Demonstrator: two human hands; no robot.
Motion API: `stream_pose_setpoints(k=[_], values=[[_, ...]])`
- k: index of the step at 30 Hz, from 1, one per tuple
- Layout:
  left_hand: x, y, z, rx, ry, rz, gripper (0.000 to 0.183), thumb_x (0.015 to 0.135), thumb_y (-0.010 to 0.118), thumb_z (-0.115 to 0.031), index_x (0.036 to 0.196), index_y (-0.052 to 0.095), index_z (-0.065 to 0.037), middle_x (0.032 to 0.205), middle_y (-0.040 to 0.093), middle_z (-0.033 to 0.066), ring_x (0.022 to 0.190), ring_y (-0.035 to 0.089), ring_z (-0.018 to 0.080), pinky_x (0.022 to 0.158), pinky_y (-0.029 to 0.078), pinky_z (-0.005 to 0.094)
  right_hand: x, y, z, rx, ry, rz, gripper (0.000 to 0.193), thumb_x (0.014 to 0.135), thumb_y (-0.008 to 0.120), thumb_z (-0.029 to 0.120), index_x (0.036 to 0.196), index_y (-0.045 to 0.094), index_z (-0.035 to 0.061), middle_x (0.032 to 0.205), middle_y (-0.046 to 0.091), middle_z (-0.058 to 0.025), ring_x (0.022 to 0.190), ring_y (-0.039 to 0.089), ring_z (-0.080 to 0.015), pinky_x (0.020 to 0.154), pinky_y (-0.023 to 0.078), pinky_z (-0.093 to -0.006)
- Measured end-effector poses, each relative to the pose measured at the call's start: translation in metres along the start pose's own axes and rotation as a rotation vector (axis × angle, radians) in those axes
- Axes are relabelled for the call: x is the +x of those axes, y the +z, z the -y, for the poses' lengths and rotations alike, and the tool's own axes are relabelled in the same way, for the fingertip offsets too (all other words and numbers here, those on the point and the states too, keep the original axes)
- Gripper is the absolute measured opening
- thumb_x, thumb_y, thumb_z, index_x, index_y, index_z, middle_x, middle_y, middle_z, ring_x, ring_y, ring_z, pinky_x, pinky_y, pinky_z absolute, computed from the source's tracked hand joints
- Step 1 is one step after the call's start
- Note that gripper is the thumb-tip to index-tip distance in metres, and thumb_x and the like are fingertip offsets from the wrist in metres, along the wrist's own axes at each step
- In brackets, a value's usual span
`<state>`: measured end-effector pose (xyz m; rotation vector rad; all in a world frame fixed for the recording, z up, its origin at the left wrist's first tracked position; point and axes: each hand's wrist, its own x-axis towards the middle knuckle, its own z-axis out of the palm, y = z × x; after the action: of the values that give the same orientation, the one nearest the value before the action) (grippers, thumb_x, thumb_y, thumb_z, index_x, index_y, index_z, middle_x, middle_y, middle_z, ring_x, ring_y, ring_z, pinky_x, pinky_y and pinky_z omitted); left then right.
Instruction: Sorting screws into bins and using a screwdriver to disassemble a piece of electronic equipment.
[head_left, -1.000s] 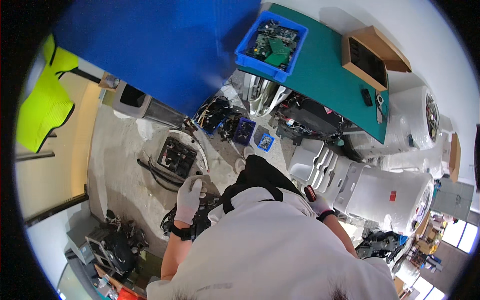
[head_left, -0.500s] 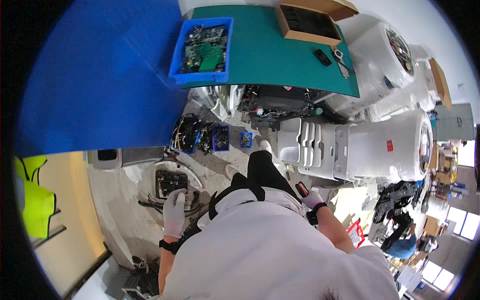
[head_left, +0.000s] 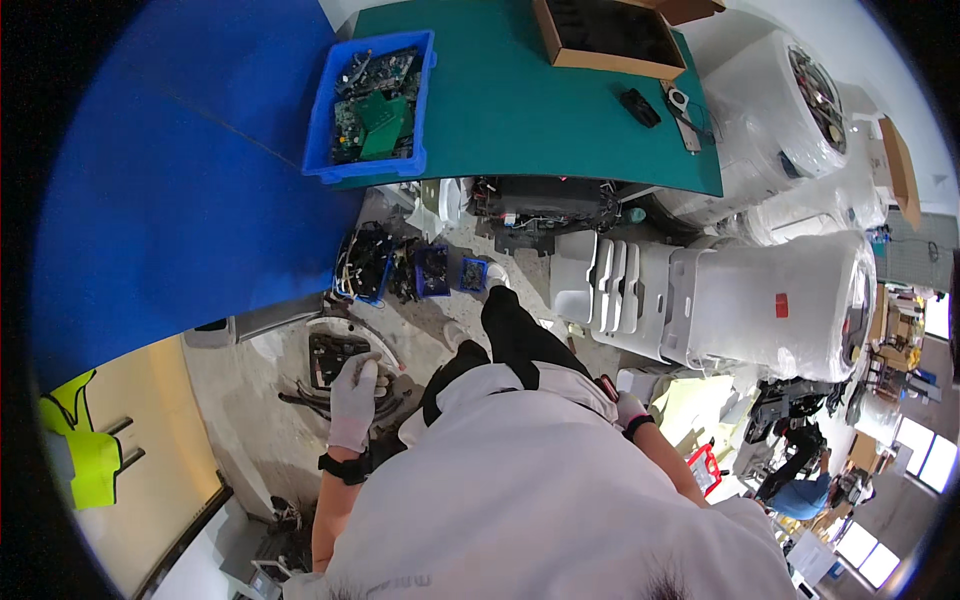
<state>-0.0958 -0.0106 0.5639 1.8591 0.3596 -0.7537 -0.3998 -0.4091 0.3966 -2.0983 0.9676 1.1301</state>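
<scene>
My left hand [head_left: 353,405], in a white glove, hangs at my side above the floor with its fingers loosely bent and apart, and I see nothing in it. Just beyond it in the picture lies a black case with small compartments [head_left: 328,358], and dark cables or hoses [head_left: 300,399] lie beside it. On my other side, my right hand [head_left: 630,409], also gloved, is closed around a red-and-black hand tool [head_left: 607,387]. My shirt partly hides the tool, so its kind cannot be made out.
Ahead, a green-topped table [head_left: 500,110] bears a blue bin of circuit boards [head_left: 318,125], an open cardboard box [head_left: 610,62] and a black object [head_left: 640,107]. Small blue bins [head_left: 432,272] stand on the floor. White plastic shells [head_left: 740,300] line the right; a blue panel [head_left: 180,180] rises left.
My view has shifted, and the table with its blue bin now sits further left. My right hand and its tool have come closer to my body; my feet have moved.
</scene>
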Motion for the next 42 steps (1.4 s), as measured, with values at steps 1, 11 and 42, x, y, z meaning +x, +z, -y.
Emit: stream_pose_setpoints(k=[1,11,42], values=[[0.001,0.009,-0.007,-0.010,-0.009,-0.015,0.022,0.095,0.048,-0.016,0.109,0.059,-0.002,0.089,0.062,0.0021,0.074,0.057,0.0070,0.066,0.047,0.0213,0.011,-0.009,-0.009,0.014,0.042,0.011,0.060,0.064,0.072,0.044,0.104,0.063,0.0006,0.099,0.064,-0.0259,0.099,0.062,-0.0368,0.083,0.049,-0.0398],[-0.044,0.048,-0.023,0.014,-0.144,-0.107,0.027,0.095,0.047,-0.018,0.111,0.058,0.001,0.091,0.061,0.0061,0.075,0.057,0.0104,0.067,0.048,0.0243,0.072,-0.070,-0.039,0.186,0.046,-0.159,0.042,0.065,0.071,0.030,0.095,0.063,0.0014,0.080,0.066,-0.0191,0.073,0.065,-0.0298,0.067,0.050,-0.0381],[-0.338,0.045,0.195,-0.195,-0.108,-0.292,0.026,0.095,0.044,-0.011,0.113,0.057,0.003,0.094,0.063,0.0067,0.080,0.059,0.0097,0.073,0.048,0.0232,-0.058,0.061,-0.220,0.034,0.069,0.050,0.029,0.069,0.066,0.016,0.092,0.057,-0.0002,0.063,0.058,-0.0079,0.048,0.057,-0.0171,0.046,0.045,-0.0306]])
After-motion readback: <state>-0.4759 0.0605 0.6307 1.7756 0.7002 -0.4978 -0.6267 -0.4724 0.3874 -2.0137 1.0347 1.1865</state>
